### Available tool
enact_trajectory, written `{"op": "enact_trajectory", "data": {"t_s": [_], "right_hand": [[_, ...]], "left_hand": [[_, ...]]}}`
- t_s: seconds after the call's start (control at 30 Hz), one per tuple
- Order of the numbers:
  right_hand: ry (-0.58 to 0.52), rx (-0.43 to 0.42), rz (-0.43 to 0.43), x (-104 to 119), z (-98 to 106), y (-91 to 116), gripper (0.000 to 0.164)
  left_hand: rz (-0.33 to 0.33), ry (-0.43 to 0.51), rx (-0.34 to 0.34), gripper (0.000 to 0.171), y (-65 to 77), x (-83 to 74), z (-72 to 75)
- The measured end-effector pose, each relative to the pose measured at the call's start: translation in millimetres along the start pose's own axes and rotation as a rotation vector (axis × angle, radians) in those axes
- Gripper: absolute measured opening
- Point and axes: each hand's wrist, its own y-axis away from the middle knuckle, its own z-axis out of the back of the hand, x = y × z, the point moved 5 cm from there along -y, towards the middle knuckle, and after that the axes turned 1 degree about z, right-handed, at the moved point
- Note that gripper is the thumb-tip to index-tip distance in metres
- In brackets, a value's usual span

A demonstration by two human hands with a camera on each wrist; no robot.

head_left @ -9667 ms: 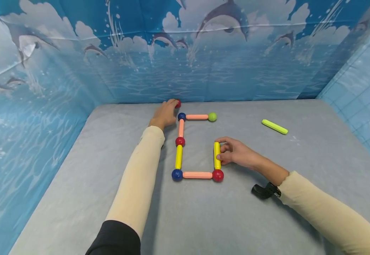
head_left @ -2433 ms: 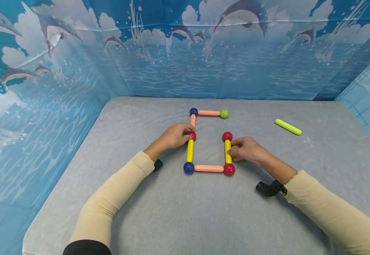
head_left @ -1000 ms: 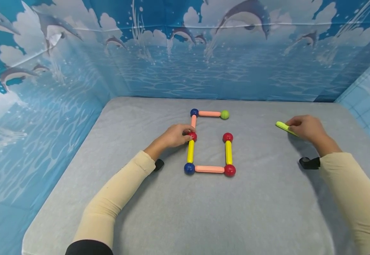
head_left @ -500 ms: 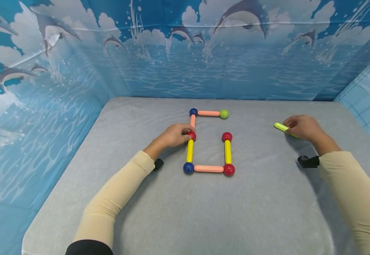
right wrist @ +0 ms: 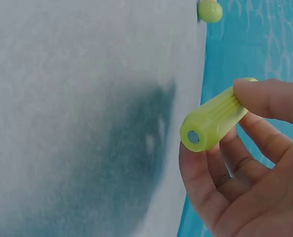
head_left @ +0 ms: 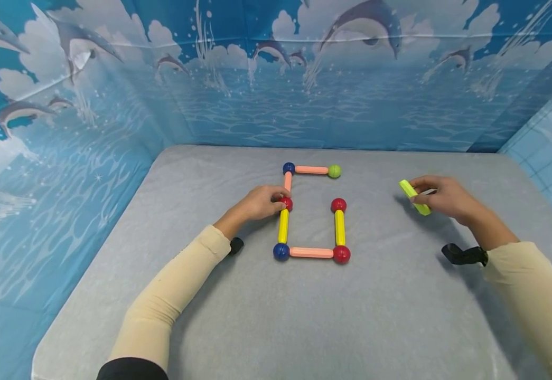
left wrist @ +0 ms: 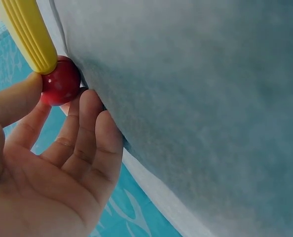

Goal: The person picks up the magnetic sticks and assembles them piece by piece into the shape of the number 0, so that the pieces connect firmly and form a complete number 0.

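My left hand (head_left: 259, 202) pinches the red ball (left wrist: 62, 81) midway up the left side of a figure of magnetic rods and balls. A yellow rod (head_left: 283, 227) runs from that ball down to a blue ball (head_left: 281, 252). Along the bottom a pink rod (head_left: 311, 253) joins a red ball (head_left: 342, 254), and above it a yellow rod (head_left: 339, 228) ends in another red ball (head_left: 338, 205). At the right, my right hand (head_left: 447, 198) holds a yellow-green magnetic rod (right wrist: 215, 118) between thumb and fingers, raised over its shadow.
At the figure's top a blue ball (head_left: 288, 168), a pink rod (head_left: 311, 170) and a green ball (head_left: 334, 171) form a row. Grey cloth (head_left: 375, 316) covers the table. A dolphin-printed curtain (head_left: 276, 105) hangs behind it.
My right hand left the right yellow rod, took the yellow-green rod, then lifted and turned it slightly leftward. My left hand, earlier at a far red ball, has stayed on the left red ball lately.
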Motion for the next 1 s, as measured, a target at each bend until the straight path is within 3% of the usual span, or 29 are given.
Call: {"op": "enact_trajectory", "data": {"t_s": [0.4,1.0], "right_hand": [[-0.13,-0.041,-0.01,8.5,-11.0,-4.1,0.067],[-0.404,-0.087,-0.026,40.4,-28.5,-41.2,0.071]], "left_hand": [[-0.004,-0.009,-0.003,0.032,-0.4,-0.1,-0.6],[0.026,0.009,-0.012,0.032,-1.9,2.3,0.5]]}}
